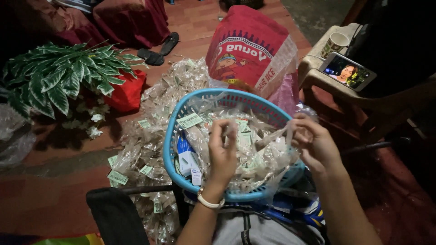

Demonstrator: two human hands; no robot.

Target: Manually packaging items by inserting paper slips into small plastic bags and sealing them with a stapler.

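Hands over a blue plastic basket, that's what we have here, and the basket sits on the lap, heaped with small clear packets carrying little green-and-white labels. We see the left hand, a white bracelet on its wrist, with fingers curled and pinched closed on one end of a clear plastic packet. Across from it, the right hand has fingers bent in tight on the packet's other end, so the packet stretches between the two just above the basket's heap. We can't quite make out what is inside the packet; the light is dim and the plastic glares. Tucked against the basket's left wall, we spot a small blue-and-white box. On the floor to the left of the basket, a big pile of clear packets spreads out, touching the basket's side. Behind the basket stands a red printed sack. Far left, a leafy green plant next to a red bag. Upper right, a pale plastic chair carries a patterned cup and a phone with its screen lit. A pair of dark sandals lies near the top.
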